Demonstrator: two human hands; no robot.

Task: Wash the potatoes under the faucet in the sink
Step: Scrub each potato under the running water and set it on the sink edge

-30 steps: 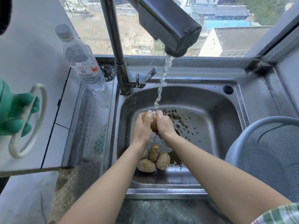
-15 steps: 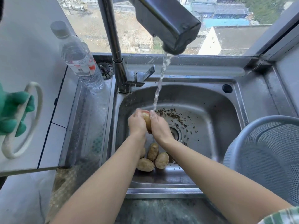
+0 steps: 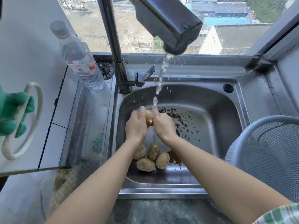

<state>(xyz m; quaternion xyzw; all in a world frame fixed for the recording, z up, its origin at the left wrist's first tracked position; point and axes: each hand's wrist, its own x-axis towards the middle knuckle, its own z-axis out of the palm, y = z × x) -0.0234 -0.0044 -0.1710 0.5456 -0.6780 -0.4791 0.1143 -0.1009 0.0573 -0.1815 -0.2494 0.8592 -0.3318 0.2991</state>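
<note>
Water runs from the dark faucet head (image 3: 176,29) down into the steel sink (image 3: 210,101). Under the stream my left hand (image 3: 136,126) and my right hand (image 3: 163,125) press a wet potato (image 3: 148,118) between them, both hands closed around it. Only the potato's top shows between the fingers. Several more potatoes (image 3: 152,156) lie in a cluster on the sink floor near the front wall, just below my wrists. Bits of dirt (image 3: 176,117) are scattered over the sink floor around the drain.
A clear plastic water bottle (image 3: 80,62) stands on the left counter by the faucet column (image 3: 116,50). A grey mesh colander (image 3: 268,152) sits at the right of the sink. Green rubber gloves (image 3: 11,113) hang on a white ring at the far left. A window is behind.
My two hands have stayed closed on the potato under the stream and shifted slightly, rubbing it. The potatoes on the sink floor have not moved.
</note>
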